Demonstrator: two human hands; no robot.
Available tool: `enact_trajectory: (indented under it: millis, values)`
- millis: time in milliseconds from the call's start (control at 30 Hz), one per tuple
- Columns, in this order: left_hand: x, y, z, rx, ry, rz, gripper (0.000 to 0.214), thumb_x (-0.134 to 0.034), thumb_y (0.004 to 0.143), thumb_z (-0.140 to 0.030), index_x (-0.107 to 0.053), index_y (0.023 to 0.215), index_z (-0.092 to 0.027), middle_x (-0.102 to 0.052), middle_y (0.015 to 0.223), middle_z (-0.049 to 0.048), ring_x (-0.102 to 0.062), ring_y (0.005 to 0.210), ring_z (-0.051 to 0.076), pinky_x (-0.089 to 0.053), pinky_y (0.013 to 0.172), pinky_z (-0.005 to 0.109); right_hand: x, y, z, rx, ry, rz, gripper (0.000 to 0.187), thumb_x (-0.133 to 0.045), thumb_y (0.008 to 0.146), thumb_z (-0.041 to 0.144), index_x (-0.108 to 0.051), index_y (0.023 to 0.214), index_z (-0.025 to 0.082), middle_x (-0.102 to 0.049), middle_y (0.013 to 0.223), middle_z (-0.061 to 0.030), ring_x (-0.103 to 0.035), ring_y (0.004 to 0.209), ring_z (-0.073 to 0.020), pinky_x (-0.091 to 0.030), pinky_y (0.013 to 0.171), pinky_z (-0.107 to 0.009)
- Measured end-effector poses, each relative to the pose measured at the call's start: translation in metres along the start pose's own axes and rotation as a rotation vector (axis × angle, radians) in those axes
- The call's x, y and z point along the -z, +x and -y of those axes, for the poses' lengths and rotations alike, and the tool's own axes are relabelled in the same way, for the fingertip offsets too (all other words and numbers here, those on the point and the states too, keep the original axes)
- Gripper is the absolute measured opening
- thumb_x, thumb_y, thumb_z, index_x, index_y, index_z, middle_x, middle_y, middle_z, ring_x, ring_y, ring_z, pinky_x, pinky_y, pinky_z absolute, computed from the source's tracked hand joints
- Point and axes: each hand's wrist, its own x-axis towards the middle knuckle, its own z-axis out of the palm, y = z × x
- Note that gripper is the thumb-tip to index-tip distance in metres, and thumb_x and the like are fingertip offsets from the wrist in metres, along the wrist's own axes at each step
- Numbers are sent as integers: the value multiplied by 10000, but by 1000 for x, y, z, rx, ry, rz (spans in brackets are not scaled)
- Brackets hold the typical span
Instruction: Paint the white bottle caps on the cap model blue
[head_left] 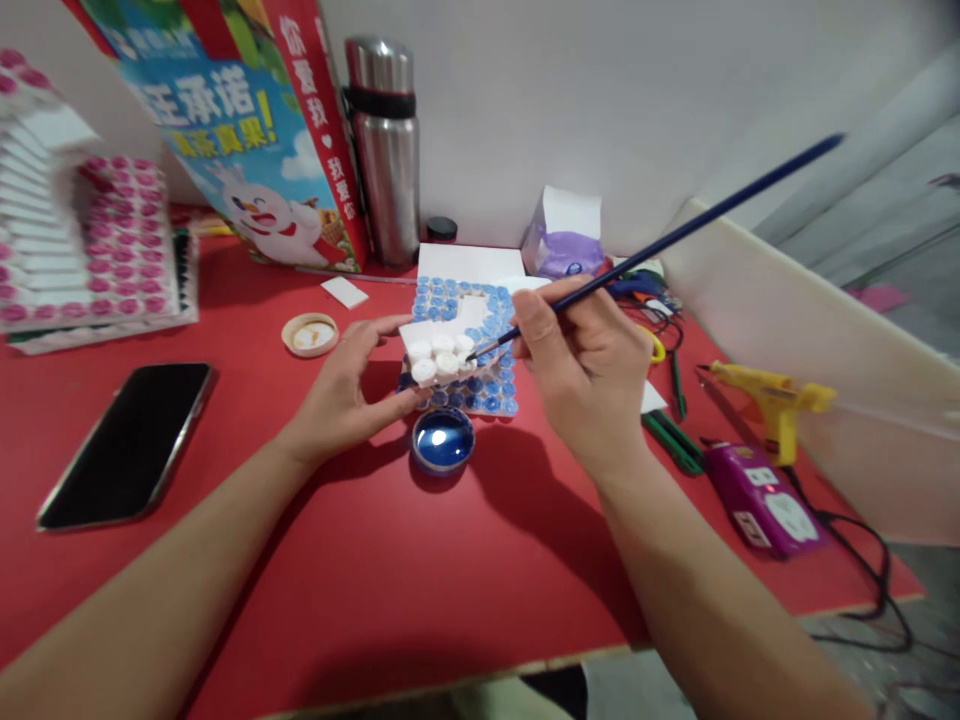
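My right hand (581,365) is closed in a pinch round a dark blue paintbrush (697,218). The brush tip touches the right side of a small white board piece (420,334) that bears several white rolled discs (445,363). Fingers and thumb of my left hand (352,385) grip that piece by its left side, tilted toward me. Under and behind it lies a panel covered with blue-painted discs (491,390), partly hidden by the piece and my right hand. Just in front stands a small round pot of blue paint (443,440).
Left are a phone (127,445), a round lid (310,335) and a pink-and-white model with steps (124,240). A steel flask (388,160) and a printed box (247,130) stand behind. Right lie a yellow glue gun (780,400), a purple power socket (761,500) with cables and a green cutter (673,440).
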Motion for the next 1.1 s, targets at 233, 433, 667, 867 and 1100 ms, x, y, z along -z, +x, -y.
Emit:
enact_trajectory:
  millis: [233,433,667,867,1100]
  values:
    - [0,0,0,18,-18,5,752,-909,928,-592,-670,1562,-263,-752,1592,159,-713,1446,409,-594,1260,615,0,1,-8,-40,17,-16,350,-764,1139,535,-715,907,278,-654,740,51,-580,619,-117,-509,603,-299]
    - [0,0,-1,36,-23,6,793,-903,921,-625,-665,1582,-256,-743,1596,164,-706,1448,418,-579,1278,624,2,1,-10,-48,29,-14,304,-780,1133,440,-723,899,254,-657,714,58,-581,599,-100,-497,592,-288]
    - [0,0,0,29,-35,3,768,-896,933,-613,-672,1574,-255,-739,1606,166,-706,1456,422,-580,1274,617,5,-2,-8,-69,69,-17,320,-790,1121,445,-723,878,249,-664,685,62,-595,552,-92,-525,553,-269]
    - [0,-1,0,42,-16,15,772,-885,935,-624,-662,1579,-262,-733,1612,157,-697,1472,418,-580,1285,608,6,-4,-6,-76,83,5,310,-789,1121,459,-731,897,252,-674,705,63,-579,534,-86,-532,527,-255]
    - [1,-1,0,24,-5,7,764,-888,940,-648,-674,1565,-264,-746,1590,148,-711,1455,402,-593,1277,582,7,-5,-4,-55,105,35,298,-788,1128,424,-726,892,254,-664,703,72,-545,493,-68,-530,527,-243]
